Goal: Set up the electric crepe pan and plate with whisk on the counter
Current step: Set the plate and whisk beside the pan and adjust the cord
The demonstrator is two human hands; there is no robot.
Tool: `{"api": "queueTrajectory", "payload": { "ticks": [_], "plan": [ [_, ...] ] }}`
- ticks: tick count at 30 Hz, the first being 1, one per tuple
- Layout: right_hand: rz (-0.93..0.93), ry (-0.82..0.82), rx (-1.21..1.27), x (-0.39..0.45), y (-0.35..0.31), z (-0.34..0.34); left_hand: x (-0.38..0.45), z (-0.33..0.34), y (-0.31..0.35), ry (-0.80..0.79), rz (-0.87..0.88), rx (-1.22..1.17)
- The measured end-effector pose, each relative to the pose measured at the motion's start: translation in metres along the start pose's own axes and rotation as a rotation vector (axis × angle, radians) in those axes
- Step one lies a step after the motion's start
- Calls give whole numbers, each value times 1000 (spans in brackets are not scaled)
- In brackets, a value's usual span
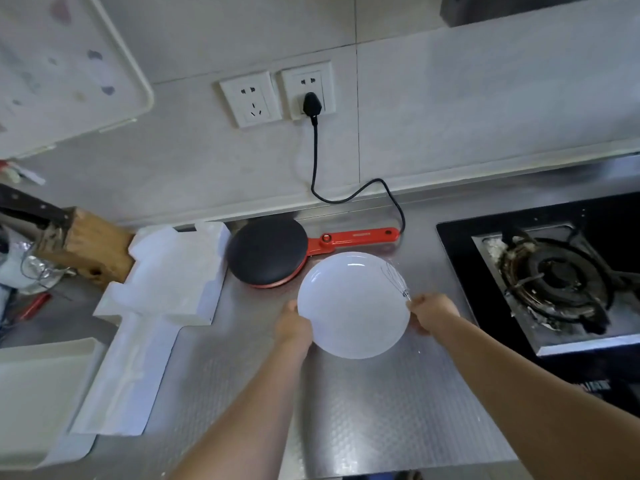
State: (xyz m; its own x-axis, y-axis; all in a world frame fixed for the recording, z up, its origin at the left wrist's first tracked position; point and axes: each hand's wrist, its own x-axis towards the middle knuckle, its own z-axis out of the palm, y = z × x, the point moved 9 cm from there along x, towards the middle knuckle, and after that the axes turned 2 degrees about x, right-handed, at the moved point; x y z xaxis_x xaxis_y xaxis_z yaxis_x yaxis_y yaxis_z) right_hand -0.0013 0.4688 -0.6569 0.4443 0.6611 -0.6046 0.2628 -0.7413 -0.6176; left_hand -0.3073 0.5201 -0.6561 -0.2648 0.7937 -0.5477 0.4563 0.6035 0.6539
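The red electric crepe pan [267, 251] lies upside down on the steel counter, its black dome up and its red handle [358, 236] pointing right. Its black cord [346, 199] runs to a plug [312, 104] in the right wall socket. A white round plate [349, 306] sits just in front of the pan. My left hand [294, 323] grips the plate's left rim. My right hand [431, 313] grips its right rim together with the handle of a wire whisk [394, 277], whose loops lie over the plate's upper right.
White foam packaging [173, 271] lies left of the pan, with a white tray [41, 393] further left. A wooden knife block [86, 244] stands at the back left. A black gas hob [554, 275] fills the right side. A second wall socket [250, 98] is free.
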Motion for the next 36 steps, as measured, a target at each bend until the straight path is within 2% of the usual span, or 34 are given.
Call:
{"api": "queueTrajectory", "payload": {
  "ticks": [2,7,11,14,16,19,23,26,31,34,36],
  "plan": [
    [9,-3,8,7,4,5,1,-1,10,-11,41,27],
    [28,48,26,7,0,2,24,6,-2,-71,1,24],
    [18,173,-251,-6,-21,-8,23,1,7,-89,15,68],
    [-2,273,-399,-20,-43,-3,18,-14,22,-36,50,157],
    [-25,225,-339,-23,-56,15,18,-24,37,-12,86,184],
    [-27,61,-233,-20,-63,52,19,-33,60,5,142,212],
    [-5,-98,-216,-16,-61,92,27,-29,82,-4,184,231],
    [44,-113,-163,-10,-59,99,34,-18,98,-13,211,237],
    [68,-118,-281,3,-59,100,49,-2,122,-48,293,274],
    [27,-123,-326,16,-76,87,62,4,136,-65,309,283],
    [-52,-55,-399,33,-101,67,72,4,147,-64,306,279]
  ]
}}
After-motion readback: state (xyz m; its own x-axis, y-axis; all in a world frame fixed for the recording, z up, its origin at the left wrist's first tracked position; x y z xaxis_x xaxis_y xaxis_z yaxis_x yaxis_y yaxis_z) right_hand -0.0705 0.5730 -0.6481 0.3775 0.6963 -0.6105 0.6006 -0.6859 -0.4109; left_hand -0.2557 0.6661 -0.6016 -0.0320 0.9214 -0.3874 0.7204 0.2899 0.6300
